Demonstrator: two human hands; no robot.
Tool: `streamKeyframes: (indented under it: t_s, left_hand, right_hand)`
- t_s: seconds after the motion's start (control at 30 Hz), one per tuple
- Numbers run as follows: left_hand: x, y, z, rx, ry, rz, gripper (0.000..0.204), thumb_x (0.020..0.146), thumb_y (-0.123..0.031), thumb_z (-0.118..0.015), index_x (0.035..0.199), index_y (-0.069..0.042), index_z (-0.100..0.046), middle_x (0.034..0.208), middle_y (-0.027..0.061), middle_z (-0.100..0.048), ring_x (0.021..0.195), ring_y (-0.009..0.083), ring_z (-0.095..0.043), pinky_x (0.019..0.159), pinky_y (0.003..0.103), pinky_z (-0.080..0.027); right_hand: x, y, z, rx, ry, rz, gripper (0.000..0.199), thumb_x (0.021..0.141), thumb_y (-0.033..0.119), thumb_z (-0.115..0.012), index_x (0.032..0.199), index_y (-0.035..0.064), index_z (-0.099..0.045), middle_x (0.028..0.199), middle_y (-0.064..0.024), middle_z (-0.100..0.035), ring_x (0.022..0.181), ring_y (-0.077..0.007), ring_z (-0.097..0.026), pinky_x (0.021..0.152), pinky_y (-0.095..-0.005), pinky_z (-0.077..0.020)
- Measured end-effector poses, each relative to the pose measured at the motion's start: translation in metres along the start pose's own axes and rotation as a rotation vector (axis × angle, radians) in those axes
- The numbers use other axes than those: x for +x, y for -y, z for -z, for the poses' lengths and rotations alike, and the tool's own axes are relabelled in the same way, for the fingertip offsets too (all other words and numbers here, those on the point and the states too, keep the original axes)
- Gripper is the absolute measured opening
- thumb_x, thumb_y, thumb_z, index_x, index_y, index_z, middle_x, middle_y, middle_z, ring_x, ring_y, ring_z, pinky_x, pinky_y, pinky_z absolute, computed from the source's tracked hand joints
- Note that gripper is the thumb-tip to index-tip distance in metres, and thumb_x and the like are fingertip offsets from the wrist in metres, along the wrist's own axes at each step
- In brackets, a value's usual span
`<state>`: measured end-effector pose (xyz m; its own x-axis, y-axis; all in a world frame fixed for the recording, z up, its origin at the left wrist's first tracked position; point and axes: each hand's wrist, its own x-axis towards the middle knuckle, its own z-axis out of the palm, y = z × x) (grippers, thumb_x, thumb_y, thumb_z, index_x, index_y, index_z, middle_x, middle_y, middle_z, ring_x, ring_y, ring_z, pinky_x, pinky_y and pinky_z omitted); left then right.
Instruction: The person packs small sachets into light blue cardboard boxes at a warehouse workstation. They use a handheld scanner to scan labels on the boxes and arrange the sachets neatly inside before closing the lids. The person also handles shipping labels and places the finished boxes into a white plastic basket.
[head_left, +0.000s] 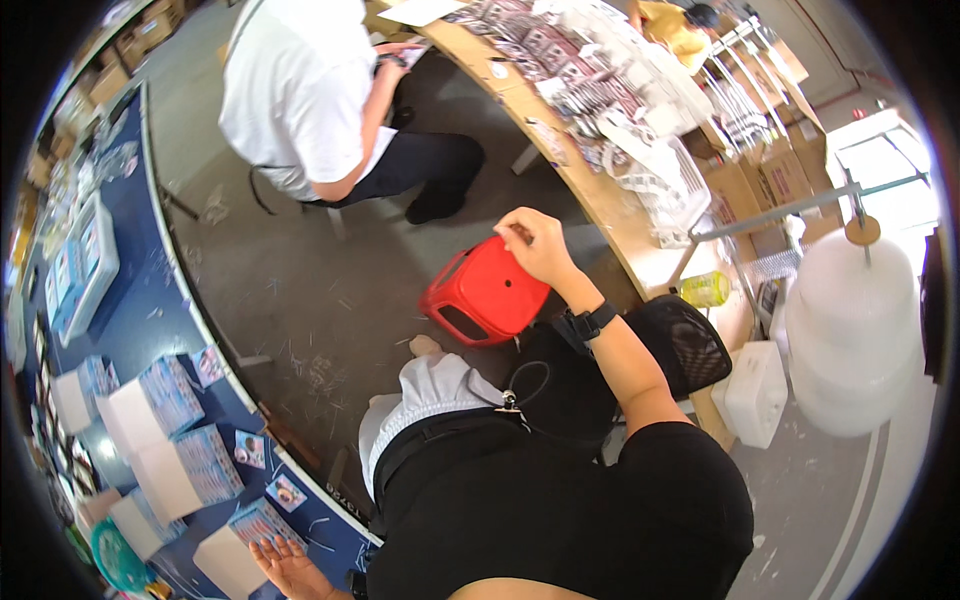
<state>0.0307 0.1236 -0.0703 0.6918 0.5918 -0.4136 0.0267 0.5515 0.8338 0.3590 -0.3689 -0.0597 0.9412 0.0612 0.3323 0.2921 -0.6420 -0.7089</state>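
Note:
My left hand (287, 572) is at the lower left over the blue table, palm showing and fingers spread. Its fingertips are against or just over a stack of blue printed cards (263, 524) with a pale flap (228, 563); I cannot tell whether they touch. My right hand (540, 246), a black watch on its wrist, reaches forward with curled fingers. Anything between those fingers is hidden. Beneath and beside it is a red plastic stool (490, 290) with a small hole in its seat; contact between hand and stool is unclear.
More card stacks (210, 465) and a white tray (92, 265) lie on the blue table (150, 310). Ahead, a person in a white shirt (300, 90) sits. A wooden table (590, 195) with piled packages runs along the right, near a black mesh chair (690, 345) and a large white roll (850, 335).

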Motion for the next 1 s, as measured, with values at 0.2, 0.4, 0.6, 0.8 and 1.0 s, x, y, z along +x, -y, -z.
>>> streamKeyframes:
  t_s: [0.2,0.4,0.6,0.8,1.0]
  left_hand:
    - [0.029,0.003,-0.021,-0.181,0.290,-0.084,0.053,0.089,-0.008,-0.045,0.138,-0.006,-0.025,0.127,0.0108,-0.045,0.113,0.0263,-0.048,0.096,0.037,-0.041]
    - [0.019,-0.001,-0.051,-0.249,0.160,-0.186,0.057,0.082,-0.006,-0.055,0.134,-0.004,-0.032,0.121,0.0116,-0.049,0.107,0.0288,-0.052,0.092,0.041,-0.044]
    - [-0.028,-0.008,-0.039,-0.186,-0.246,-0.258,0.041,0.080,-0.006,-0.055,0.120,-0.002,-0.047,0.110,0.0100,-0.053,0.101,0.0274,-0.056,0.083,0.036,-0.047]
    - [-0.103,0.039,0.036,-0.302,-0.647,-0.231,0.033,0.080,-0.004,-0.053,0.113,-0.004,-0.051,0.102,0.0067,-0.053,0.093,0.0205,-0.057,0.078,0.032,-0.048]
    - [-0.102,0.078,0.084,-0.285,-0.816,-0.139,0.031,0.080,-0.005,-0.056,0.110,-0.008,-0.051,0.105,0.0067,-0.050,0.095,0.0173,-0.054,0.076,0.030,-0.047]
  right_hand:
    - [-0.032,-0.077,0.055,0.289,-0.317,-0.437,0.006,0.083,0.006,-0.059,0.080,0.0007,-0.058,0.072,-0.0040,-0.061,0.057,-0.0084,-0.055,0.054,-0.0221,-0.0454]
    - [-0.013,-0.064,0.020,0.391,-0.041,-0.356,0.008,0.085,0.006,-0.058,0.081,0.0000,-0.058,0.078,-0.0050,-0.061,0.062,-0.0099,-0.056,0.057,-0.0217,-0.0458]
    - [0.012,-0.018,-0.047,0.158,0.491,-0.067,0.008,0.083,0.005,-0.058,0.078,-0.0014,-0.057,0.072,-0.0033,-0.056,0.061,-0.0089,-0.055,0.056,-0.0216,-0.0454]
    - [0.026,0.048,-0.115,0.040,0.757,0.310,0.008,0.083,0.005,-0.058,0.077,-0.0008,-0.056,0.067,-0.0045,-0.055,0.056,-0.0098,-0.053,0.052,-0.0219,-0.0423]
    - [0.028,0.124,-0.175,0.097,0.938,0.508,0.007,0.082,0.004,-0.059,0.078,-0.0013,-0.056,0.066,-0.0054,-0.054,0.057,-0.0106,-0.052,0.053,-0.0227,-0.0417]
